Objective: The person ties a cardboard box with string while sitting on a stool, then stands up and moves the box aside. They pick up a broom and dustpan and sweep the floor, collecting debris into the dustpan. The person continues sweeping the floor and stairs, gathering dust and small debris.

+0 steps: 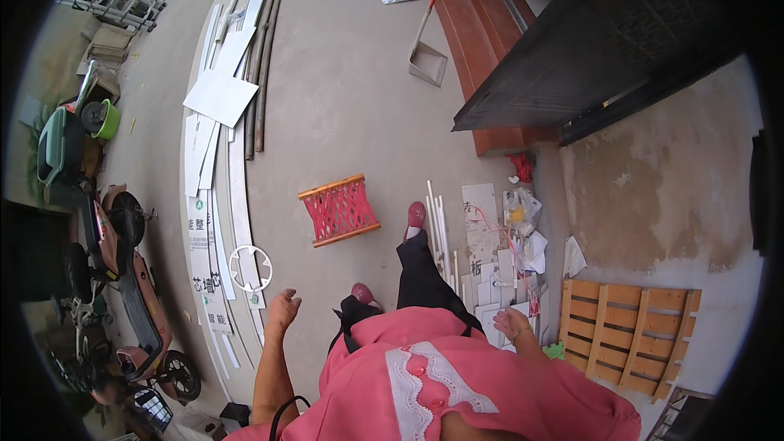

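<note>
My left hand (283, 308) hangs free at my side with its fingers loosely apart and nothing in it. The nearest thing to it is a white ring with spokes (250, 268), lying on the long boards to its left. On the right, my right hand (512, 324) is also empty, fingers spread, above loose white pieces on the floor. A small folding stool (341, 211) with wooden bars and a red woven seat sits on the concrete ahead of my feet. Neither hand touches it.
White panels (222, 98) and long pipes (265, 57) lie along the left. A scooter (139, 302) stands beyond them. Ahead right are a long-handled dustpan (427, 64), red steps (474, 41) and a dark door (604, 41). A wooden pallet (629, 331) is at right.
</note>
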Tool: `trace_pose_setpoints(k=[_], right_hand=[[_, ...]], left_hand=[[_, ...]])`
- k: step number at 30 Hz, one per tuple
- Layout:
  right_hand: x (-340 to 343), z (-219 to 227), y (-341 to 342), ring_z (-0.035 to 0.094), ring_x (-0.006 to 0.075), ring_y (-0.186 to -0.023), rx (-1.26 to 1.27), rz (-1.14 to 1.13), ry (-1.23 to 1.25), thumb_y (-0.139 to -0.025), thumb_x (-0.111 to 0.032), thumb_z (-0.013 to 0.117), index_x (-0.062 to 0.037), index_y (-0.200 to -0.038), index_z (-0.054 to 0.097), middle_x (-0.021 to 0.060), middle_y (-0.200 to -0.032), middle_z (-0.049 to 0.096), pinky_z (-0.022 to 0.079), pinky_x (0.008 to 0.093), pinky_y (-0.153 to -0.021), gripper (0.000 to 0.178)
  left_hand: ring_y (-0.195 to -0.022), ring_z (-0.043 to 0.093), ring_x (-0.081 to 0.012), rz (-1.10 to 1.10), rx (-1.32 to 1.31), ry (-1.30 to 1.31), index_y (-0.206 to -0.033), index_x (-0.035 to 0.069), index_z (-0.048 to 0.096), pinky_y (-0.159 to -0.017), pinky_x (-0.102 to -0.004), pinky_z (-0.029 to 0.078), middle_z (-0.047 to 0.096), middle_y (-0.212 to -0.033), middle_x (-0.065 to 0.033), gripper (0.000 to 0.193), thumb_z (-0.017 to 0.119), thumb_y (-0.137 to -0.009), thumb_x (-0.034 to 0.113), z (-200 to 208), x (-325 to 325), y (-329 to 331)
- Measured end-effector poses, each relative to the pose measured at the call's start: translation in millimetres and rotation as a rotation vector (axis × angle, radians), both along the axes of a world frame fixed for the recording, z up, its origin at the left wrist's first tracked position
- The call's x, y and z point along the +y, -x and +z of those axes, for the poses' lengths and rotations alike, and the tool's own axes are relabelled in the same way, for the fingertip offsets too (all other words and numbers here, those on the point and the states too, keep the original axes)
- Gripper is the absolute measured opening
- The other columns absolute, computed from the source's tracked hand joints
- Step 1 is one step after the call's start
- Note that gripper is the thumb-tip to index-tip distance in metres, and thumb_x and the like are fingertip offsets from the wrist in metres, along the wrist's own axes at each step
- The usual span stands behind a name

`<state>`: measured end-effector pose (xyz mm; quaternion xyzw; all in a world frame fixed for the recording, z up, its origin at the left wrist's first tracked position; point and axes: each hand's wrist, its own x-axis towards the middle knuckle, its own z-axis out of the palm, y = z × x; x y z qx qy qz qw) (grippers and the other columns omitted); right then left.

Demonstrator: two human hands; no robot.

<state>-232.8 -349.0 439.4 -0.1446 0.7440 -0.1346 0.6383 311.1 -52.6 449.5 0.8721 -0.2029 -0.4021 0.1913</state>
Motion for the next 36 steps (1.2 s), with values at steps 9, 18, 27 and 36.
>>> trace_pose_setpoints(k=[9,18,27,36], right_hand=[[-203.4,-16.6,-73.7,0.059,0.0247,-0.075,0.013,0.288,-0.094,-0.081,-0.018,0.050,-0.0053,-0.105,0.044,0.0112,-0.091,0.056,0.049,0.0377,-0.059,0.028],[-265.0,27.2,-60.4,0.045,0.0122,-0.055,0.059,0.333,-0.231,-0.082,-0.015,0.044,-0.0102,-0.080,0.043,0.0017,-0.068,0.045,0.039,0.0253,-0.046,0.006],[-223.1,47.6,-86.9,0.035,0.0116,-0.044,0.542,0.632,-0.533,-0.080,-0.015,0.044,-0.0107,-0.064,0.034,0.0013,-0.057,0.040,0.033,0.0255,-0.044,0.019],[-243.0,56.8,-71.7,0.060,0.0303,-0.083,0.436,0.309,-0.427,-0.081,-0.021,0.051,-0.0007,-0.110,0.042,0.0187,-0.100,0.055,0.049,0.0415,-0.069,0.036]], left_hand=[[-0.091,0.055,-0.0321,0.024,0.108,-0.264,-0.099,0.004,0.057,-0.079,-0.0377,0.044,0.059,-0.094,-0.0187,0.034,0.058,-0.072,0.024,-55.4,-82.4,-14.1],[-0.097,0.050,-0.0325,-0.296,0.064,-0.214,-0.098,0.006,0.055,-0.083,-0.0404,0.041,0.053,-0.103,-0.0158,0.028,0.056,-0.074,0.021,-185.4,-214.5,-56.7],[-0.110,0.043,-0.0226,-0.590,-0.146,-0.228,-0.097,0.012,0.051,-0.088,-0.0468,0.034,0.052,-0.108,-0.0077,0.035,0.064,-0.067,0.024,-383.5,-336.2,-173.0],[-0.083,0.056,-0.0313,-0.478,0.324,-0.281,-0.091,0.004,0.056,-0.071,-0.0379,0.043,0.060,-0.085,-0.0154,0.037,0.070,-0.064,0.024,-362.0,-233.8,-153.5]])
